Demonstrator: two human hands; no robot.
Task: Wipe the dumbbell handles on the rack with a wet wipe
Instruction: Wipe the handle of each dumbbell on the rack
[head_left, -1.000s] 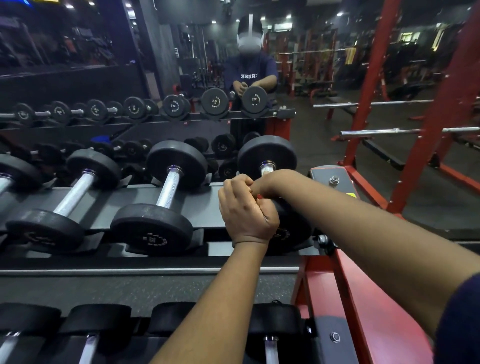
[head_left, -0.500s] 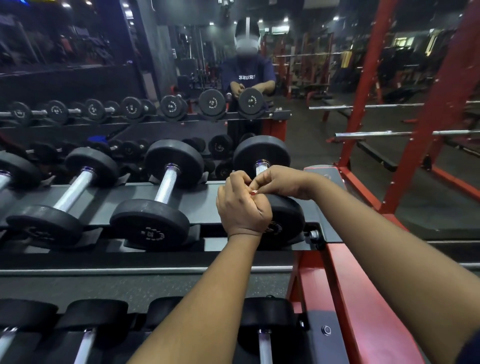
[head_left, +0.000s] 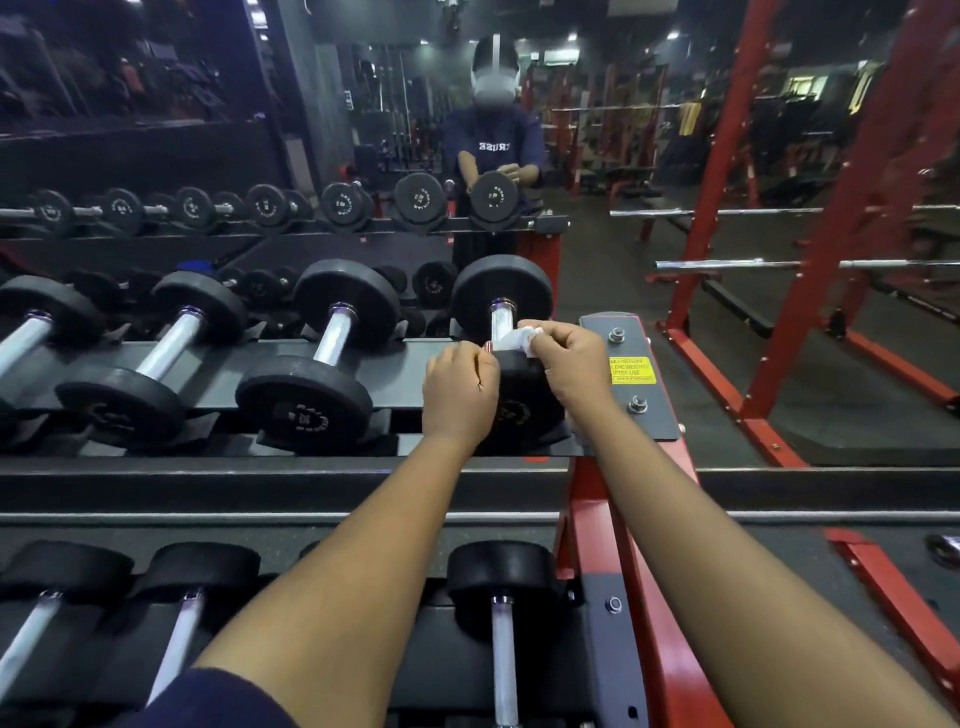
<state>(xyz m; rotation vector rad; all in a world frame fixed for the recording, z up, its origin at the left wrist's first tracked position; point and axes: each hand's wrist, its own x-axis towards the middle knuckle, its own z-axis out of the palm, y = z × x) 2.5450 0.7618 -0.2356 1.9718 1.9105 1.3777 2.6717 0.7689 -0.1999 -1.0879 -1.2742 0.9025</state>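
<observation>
A white wet wipe (head_left: 511, 340) is stretched between my two hands just above the rightmost dumbbell (head_left: 501, 291) on the upper shelf of the rack (head_left: 400, 364). My left hand (head_left: 460, 392) pinches its left edge with curled fingers. My right hand (head_left: 569, 361) pinches its right end. The wipe lies against the near part of that dumbbell's silver handle (head_left: 502, 319), and my hands hide the dumbbell's near black head.
More black dumbbells with silver handles (head_left: 335, 332) line the upper shelf to the left, and another row (head_left: 501, 639) sits on the lower shelf. A mirror (head_left: 363, 130) stands behind the rack. Red frame uprights (head_left: 831, 249) and steel bars stand to the right.
My hands, which were bunched together over the rightmost dumbbell, have drawn apart, and the white wipe now shows spread between them. The view has shifted slightly.
</observation>
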